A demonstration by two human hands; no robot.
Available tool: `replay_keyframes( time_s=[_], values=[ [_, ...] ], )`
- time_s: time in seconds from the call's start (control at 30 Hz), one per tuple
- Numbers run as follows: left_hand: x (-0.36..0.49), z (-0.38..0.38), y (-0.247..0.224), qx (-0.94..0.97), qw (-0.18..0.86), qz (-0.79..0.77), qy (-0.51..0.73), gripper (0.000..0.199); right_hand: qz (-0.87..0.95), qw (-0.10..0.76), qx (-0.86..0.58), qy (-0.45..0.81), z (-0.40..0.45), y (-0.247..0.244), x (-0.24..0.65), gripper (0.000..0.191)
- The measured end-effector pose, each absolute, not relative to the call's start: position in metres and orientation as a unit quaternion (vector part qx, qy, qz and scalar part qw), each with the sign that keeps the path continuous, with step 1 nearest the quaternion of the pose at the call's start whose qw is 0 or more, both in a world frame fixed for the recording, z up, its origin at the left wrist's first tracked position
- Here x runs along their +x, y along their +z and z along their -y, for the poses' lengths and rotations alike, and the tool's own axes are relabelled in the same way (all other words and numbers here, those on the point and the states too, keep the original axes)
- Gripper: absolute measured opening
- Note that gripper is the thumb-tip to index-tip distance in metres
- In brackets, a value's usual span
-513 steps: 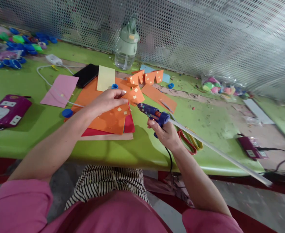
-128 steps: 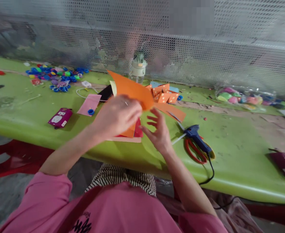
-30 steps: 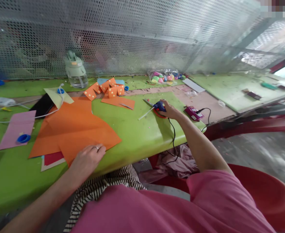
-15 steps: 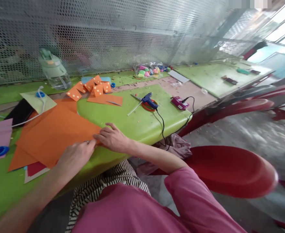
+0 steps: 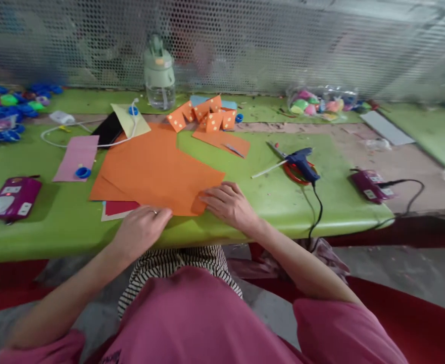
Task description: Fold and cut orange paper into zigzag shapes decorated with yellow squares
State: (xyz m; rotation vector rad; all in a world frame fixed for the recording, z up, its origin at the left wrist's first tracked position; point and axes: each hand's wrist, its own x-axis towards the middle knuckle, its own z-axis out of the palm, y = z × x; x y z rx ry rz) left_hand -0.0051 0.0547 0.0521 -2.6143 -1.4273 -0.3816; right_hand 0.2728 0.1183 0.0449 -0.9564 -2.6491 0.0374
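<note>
A large sheet of orange paper [image 5: 150, 169] lies on the green table, its near edge close to the table's front. My left hand [image 5: 143, 227], with a ring on one finger, is closed on that near edge, thumb and fingers together. At the sheet's lower right corner, my right hand [image 5: 232, 205] holds the edge with its fingertips pressed together, and the paper looks slightly curled there. More orange sheets appear to lie beneath. A red and white paper stack [image 5: 120, 208] pokes out by my left hand. Behind stand folded orange strips with pale dots [image 5: 210, 115].
A blue glue gun [image 5: 301, 161] rests on scissors with orange handles, its cord hanging over the front edge. Purple power sockets [image 5: 372, 185] sit at right and left. A water bottle [image 5: 160, 76] stands by the mesh wall. A pink paper [image 5: 76, 156] carries a blue ring.
The head view has swung left, bringing the left part of the table into sight. My hands have moved apart along the orange sheet's near edge.
</note>
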Motion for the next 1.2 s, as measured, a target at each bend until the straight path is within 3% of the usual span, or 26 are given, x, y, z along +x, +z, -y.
replay_keyframes(
  time_s=[0.2,0.33,0.43,0.7,1.03,1.2],
  values=[
    [0.014,-0.047,0.055,-0.876,-0.016,0.444,-0.187,0.026,0.916,0.210,-0.297,0.166,-0.109,0.050,0.290,0.027],
    [-0.004,-0.045,0.056,-0.879,-0.065,0.416,-0.223,0.033,0.907,0.207,-0.342,0.132,-0.103,0.051,0.306,0.034],
    [-0.021,-0.036,0.058,-0.859,-0.107,0.467,-0.180,0.030,0.884,0.184,-0.411,0.128,-0.096,0.050,0.316,0.029],
    [-0.028,-0.049,0.060,-0.790,-0.013,0.598,-0.137,0.026,0.804,0.251,-0.512,0.166,-0.062,0.044,0.315,0.030],
    [-0.012,-0.071,0.053,-0.706,-0.078,0.692,-0.124,0.018,0.752,0.288,-0.581,0.117,-0.049,0.040,0.297,0.020],
    [-0.001,-0.081,0.056,-0.701,-0.062,0.704,-0.093,0.020,0.767,0.297,-0.561,0.091,-0.050,0.034,0.302,0.022]
  ],
)
